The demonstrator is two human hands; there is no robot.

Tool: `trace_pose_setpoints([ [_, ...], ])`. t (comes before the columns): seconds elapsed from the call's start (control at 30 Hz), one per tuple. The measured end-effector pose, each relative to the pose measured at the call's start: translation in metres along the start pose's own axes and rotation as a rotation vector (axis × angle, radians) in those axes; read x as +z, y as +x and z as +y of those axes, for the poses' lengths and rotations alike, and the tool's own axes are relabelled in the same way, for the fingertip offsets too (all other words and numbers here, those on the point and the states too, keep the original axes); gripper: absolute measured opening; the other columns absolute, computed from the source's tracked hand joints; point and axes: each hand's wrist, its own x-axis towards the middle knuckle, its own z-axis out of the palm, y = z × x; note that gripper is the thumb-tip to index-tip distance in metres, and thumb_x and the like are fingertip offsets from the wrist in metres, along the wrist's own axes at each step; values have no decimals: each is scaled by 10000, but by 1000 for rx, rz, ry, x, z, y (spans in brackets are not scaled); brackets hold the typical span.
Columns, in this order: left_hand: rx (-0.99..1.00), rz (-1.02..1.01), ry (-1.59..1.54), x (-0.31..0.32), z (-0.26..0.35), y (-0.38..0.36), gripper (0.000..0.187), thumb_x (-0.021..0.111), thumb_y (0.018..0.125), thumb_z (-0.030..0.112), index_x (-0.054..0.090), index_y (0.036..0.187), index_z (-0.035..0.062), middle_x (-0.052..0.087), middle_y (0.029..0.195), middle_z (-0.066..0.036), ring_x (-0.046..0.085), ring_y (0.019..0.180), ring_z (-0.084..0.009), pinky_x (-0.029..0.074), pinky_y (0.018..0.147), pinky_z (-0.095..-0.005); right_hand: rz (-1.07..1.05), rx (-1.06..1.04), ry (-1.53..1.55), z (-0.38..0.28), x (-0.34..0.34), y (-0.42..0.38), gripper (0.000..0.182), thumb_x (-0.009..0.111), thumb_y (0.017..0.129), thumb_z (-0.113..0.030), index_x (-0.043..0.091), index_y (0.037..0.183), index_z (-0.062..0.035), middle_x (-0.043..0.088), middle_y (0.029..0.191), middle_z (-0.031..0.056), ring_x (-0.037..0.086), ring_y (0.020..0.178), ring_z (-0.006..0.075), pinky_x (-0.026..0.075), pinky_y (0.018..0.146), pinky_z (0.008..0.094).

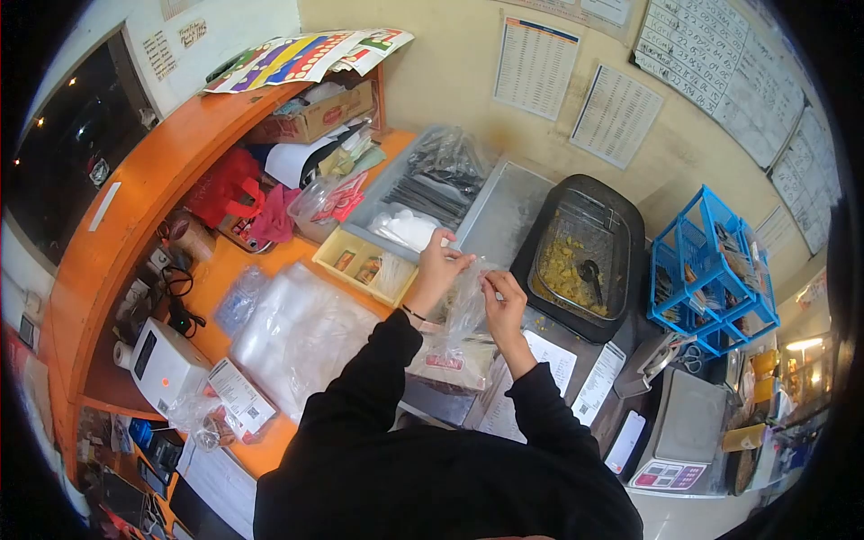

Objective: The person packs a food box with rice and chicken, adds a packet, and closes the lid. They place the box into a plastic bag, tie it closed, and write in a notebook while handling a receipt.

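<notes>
Both hands pinch the upper part of a clear plastic bag (465, 306) at the centre of the view. My left hand (439, 270) has its fingers together on the bag's upper left edge. On the other edge, my right hand (505, 304) is closed with thumb and fingertips on the plastic. Below the bag lies a printed package or box (447, 362), partly covered by clear plastic. Just left of my left hand is a yellow tray (328, 255) with small packets and white sticks. What the bag contains is hard to make out.
A black pan (633, 297) of yellow food with a black spoon stands right of the hands. Beyond it are a blue rack (711, 270) and a scale (688, 427). A grey cutlery bin (360, 216) is behind; plastic bags (301, 328) lie left, a white printer (168, 367) further left.
</notes>
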Motion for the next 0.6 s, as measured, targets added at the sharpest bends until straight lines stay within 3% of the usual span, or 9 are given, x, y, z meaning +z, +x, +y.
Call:
trace_pose_setpoints([
  [0.13, -8, -10, -57, 0, -7, -11, 272, 628, 755, 63, 498, 983, -10, 603, 726, -75, 578, 666, -111, 472, 579, -209, 2, -121, -170, -17, -2, 6, 104, 604, 708, 18, 596, 811, 15, 573, 769, 109, 560, 651, 212, 444, 577, 273],
  [0.23, -223, -48, -417, 3, -22, -16, 303, 593, 796, 106, 489, 1053, -16, 595, 850, -70, 563, 787, -102, 458, 691, -208, -14, -219, -273, -20, 1, 12, 92, 599, 704, -2, 589, 794, 11, 571, 785, 115, 567, 678, 254, 448, 578, 308],
  [0.3, -239, -81, -574, 5, -23, -25, 311, 577, 810, 118, 490, 1076, -17, 575, 923, -64, 537, 855, -101, 432, 756, -209, -33, -206, -281, -21, 5, 15, 95, 600, 704, -12, 591, 796, 11, 578, 794, 116, 572, 686, 249, 452, 582, 311],
  [0.4, -252, -71, -716, 5, -25, -28, 303, 577, 804, 95, 503, 1075, -16, 555, 978, -62, 516, 900, -107, 409, 805, -210, -99, 65, -81, -24, 7, 17, 97, 603, 701, 2, 600, 796, 17, 593, 804, 113, 583, 706, 221, 456, 598, 290],
  [0.5, -213, -3, -728, 7, -38, -29, 267, 581, 784, 44, 527, 1038, -19, 558, 958, -62, 519, 889, -111, 411, 805, -213, -51, 82, 74, -16, 8, 12, 104, 600, 703, 23, 613, 806, 15, 599, 798, 114, 584, 715, 196, 452, 616, 262],
  [0.6, -132, 96, -606, 18, -41, -33, 235, 578, 763, -9, 549, 996, -23, 567, 914, -60, 532, 853, -116, 426, 781, -216, 22, -58, 68, -9, 14, 5, 120, 601, 705, 34, 621, 821, 12, 592, 784, 117, 576, 707, 190, 444, 624, 243],
])
